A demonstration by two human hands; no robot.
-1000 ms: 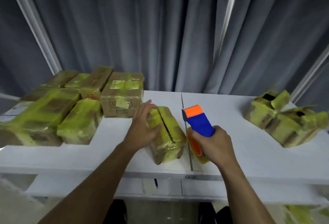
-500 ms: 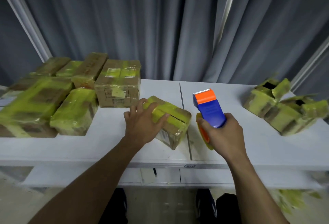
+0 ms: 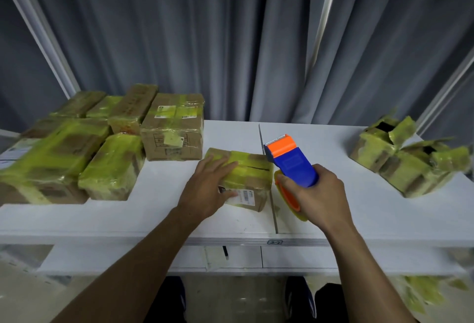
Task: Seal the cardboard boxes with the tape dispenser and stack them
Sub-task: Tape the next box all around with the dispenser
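Head view: left hand (image 3: 207, 189) presses yellow-taped cardboard box (image 3: 250, 168), fingers (image 3: 223, 167) flat; right hand (image 3: 320, 194) grips blue-orange plastic tape dispenser (image 3: 292, 163) at its right edge.

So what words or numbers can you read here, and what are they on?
"2-2", as far as I can tell: on a small tag on the table, at its front edge.
The white label on the small box under the left hand: print and barcode, too blurred to read.
The labels on the big brown box: too small to read.
The tape dispenser: no words showing.
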